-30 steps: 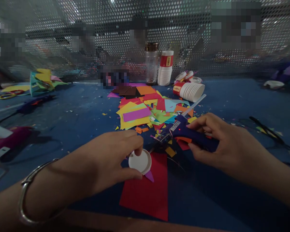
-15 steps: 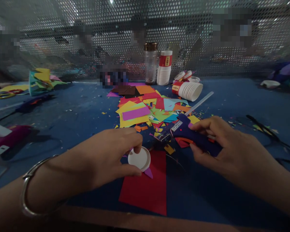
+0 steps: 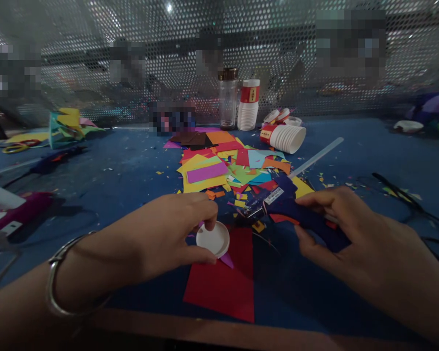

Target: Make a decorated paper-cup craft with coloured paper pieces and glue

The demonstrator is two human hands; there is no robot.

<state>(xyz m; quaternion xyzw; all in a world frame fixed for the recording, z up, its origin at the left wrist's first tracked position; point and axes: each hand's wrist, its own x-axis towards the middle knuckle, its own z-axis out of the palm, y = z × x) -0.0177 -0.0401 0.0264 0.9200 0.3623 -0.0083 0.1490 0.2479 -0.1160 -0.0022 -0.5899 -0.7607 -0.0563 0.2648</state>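
My left hand grips a small round white paper piece with a raised rim, thumb on its lower edge and fingers at the top. Purple paper sticks out from beneath it. Under both lies a red sheet. On the right, my right hand has its fingers around the handle of a dark blue glue gun. A clear glue stick juts up from the gun's back, and its nozzle end points left, toward the red sheet's top edge.
Coloured paper and scraps spread beyond the hands. Behind them stand a glass bottle and stacked paper cups; another cup stack lies sideways. A magenta tool is at left, a black cable at right.
My right hand and the glue gun have moved a little to the right and down. My left hand keeps its hold on the white piece, and the view has shifted slightly.
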